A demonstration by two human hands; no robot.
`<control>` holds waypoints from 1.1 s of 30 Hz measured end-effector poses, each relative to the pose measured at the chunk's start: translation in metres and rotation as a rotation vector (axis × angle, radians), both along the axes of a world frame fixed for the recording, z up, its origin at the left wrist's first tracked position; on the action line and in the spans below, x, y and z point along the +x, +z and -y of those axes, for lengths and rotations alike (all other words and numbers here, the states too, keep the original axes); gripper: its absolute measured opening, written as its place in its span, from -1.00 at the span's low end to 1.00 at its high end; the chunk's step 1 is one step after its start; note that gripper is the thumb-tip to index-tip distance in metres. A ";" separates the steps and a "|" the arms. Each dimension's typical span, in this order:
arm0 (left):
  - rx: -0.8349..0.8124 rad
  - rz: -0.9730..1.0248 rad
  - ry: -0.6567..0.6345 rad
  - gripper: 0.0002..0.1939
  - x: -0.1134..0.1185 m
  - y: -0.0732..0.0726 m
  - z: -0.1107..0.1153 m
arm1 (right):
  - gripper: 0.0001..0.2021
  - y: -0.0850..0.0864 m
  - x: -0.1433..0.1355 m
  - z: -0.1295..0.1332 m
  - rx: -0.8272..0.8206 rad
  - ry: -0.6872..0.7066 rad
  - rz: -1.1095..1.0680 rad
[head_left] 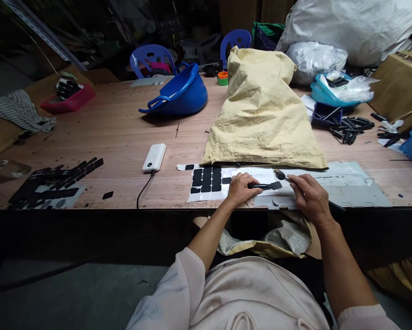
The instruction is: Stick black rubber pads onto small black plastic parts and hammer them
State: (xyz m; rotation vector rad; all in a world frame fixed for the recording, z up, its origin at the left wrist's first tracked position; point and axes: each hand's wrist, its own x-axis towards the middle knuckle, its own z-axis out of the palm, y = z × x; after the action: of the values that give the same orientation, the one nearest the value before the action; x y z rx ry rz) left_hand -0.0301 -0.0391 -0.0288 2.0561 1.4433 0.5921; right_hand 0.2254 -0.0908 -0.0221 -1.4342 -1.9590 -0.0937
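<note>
My left hand (240,189) is closed around a slim black piece (262,186) low over the near edge of the table. A flat dark pad (277,185) shows at that piece's right end. My right hand (309,196) grips a small tool with a thin metal stem and a rounded dark head (280,175), just above the pad. Whether the head touches the pad, I cannot tell. Left of my hands, a white backing sheet (206,196) carries rows of black rounded stickers (206,178). Under my right hand lies a grey board (353,195).
A large yellow sack (267,114) stands behind my hands. Further left are a white power bank (154,157) with a cable and a tilted blue basin (188,94). Loose black parts (352,128) lie at right beside a turquoise basket (343,94). More black strips (54,181) lie far left.
</note>
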 end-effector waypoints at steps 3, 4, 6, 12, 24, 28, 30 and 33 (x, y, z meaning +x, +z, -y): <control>-0.024 -0.005 0.048 -0.79 0.005 0.001 0.001 | -0.63 0.009 -0.022 0.015 -0.032 0.064 -0.056; -0.030 -0.002 0.049 -0.78 0.006 0.001 0.001 | -0.62 0.010 -0.027 0.018 -0.039 0.080 -0.054; -0.036 0.004 0.035 -0.76 0.007 0.001 0.001 | -0.60 0.009 -0.035 0.023 -0.042 0.095 -0.038; -0.037 -0.006 0.033 -0.83 0.006 0.002 0.000 | -0.53 -0.001 -0.042 0.025 -0.083 0.067 0.091; -0.032 0.007 0.046 -0.83 0.006 -0.001 0.000 | -0.52 -0.005 -0.033 0.030 -0.059 -0.004 0.082; -0.028 0.012 0.048 -0.82 0.006 -0.001 0.000 | -0.59 -0.002 -0.021 0.023 -0.009 -0.061 0.035; -0.024 0.009 0.045 -0.82 0.005 -0.001 -0.001 | -0.62 -0.001 -0.009 0.014 0.008 -0.102 0.038; -0.019 -0.002 0.031 -0.83 0.004 0.000 0.000 | -0.67 -0.007 0.015 -0.005 0.005 -0.137 0.096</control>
State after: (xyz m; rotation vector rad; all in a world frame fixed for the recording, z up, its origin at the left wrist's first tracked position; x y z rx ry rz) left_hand -0.0259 -0.0388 -0.0293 2.0232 1.4795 0.5865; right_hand 0.2402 -0.0860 -0.0290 -1.5862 -1.9338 -0.2329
